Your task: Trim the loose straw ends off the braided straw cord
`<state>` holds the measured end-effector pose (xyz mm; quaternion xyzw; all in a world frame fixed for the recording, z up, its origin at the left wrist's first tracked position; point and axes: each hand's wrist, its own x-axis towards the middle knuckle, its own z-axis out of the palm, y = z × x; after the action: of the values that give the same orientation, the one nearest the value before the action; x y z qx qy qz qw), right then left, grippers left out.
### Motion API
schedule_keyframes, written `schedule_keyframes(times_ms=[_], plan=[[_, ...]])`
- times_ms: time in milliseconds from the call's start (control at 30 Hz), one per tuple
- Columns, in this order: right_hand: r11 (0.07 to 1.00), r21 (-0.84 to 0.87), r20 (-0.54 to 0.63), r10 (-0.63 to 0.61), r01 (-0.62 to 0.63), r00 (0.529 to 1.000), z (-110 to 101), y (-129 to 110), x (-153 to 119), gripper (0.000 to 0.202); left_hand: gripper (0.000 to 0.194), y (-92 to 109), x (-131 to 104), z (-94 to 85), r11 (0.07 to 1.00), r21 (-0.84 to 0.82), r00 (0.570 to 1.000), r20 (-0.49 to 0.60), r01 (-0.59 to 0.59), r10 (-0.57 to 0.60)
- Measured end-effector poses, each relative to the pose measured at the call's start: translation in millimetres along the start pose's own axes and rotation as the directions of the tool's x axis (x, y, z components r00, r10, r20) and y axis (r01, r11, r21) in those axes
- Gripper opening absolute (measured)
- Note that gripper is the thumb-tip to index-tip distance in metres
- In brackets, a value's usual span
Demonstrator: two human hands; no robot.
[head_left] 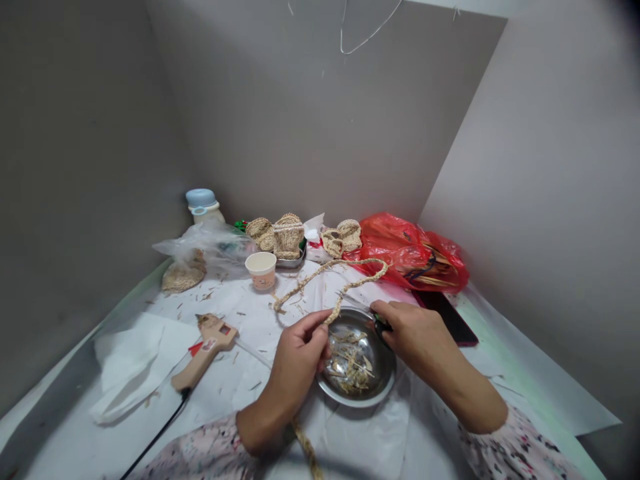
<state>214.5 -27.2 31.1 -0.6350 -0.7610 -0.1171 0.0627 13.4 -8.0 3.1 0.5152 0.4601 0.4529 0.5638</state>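
Note:
A long braided straw cord point(306, 283) loops over the table's far middle and runs down through my left hand point(301, 345), whose thumb and fingers are pinched on it. Its other stretch hangs below my left wrist. Scissors point(381, 325) with dark handles are gripped in my right hand point(411, 331); their blades point left, close to the cord. Whether the blades touch the cord I cannot tell. Beneath both hands sits a round metal bowl point(385, 373) with straw clippings point(354, 367) inside.
At left lie a glue gun point(204, 357) with a black cable and a white cloth or paper point(145, 360). Behind stand a paper cup point(261, 270), a blue-lidded bottle point(203, 203), woven straw pieces point(289, 235) and a red plastic bag point(400, 250). A dark tablet-like slab point(454, 323) lies right.

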Motion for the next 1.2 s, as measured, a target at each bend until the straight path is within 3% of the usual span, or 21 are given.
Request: schedule_keyframes(times_ms=[467,967,1067,1200], plan=[[1.0,-0.003,-0.015,0.003,-0.003,1.0,-5.7,-3.9,-1.7,0.026,0.042,1.6,-0.5,0.6,1.0,0.0,1.0,-0.005,0.013,-0.013],[1.0,0.007,0.02,-0.007,0.007,1.0,0.8,7.4,0.2,0.024,0.041,0.6,-0.2,0.3,0.998,-0.061,0.999,-0.024,0.034,-0.036],[0.998,0.065,0.01,0.027,-0.027,1.0,0.3,10.1,0.5,0.025,0.042,-0.4,0.1,0.3,0.996,-0.076,0.999,-0.007,0.044,-0.045],[0.963,0.27,-0.016,0.036,-0.031,0.999,0.4,8.1,0.4,0.02,0.038,-0.8,1.2,0.3,0.992,-0.119,0.999,0.022,0.046,-0.043]])
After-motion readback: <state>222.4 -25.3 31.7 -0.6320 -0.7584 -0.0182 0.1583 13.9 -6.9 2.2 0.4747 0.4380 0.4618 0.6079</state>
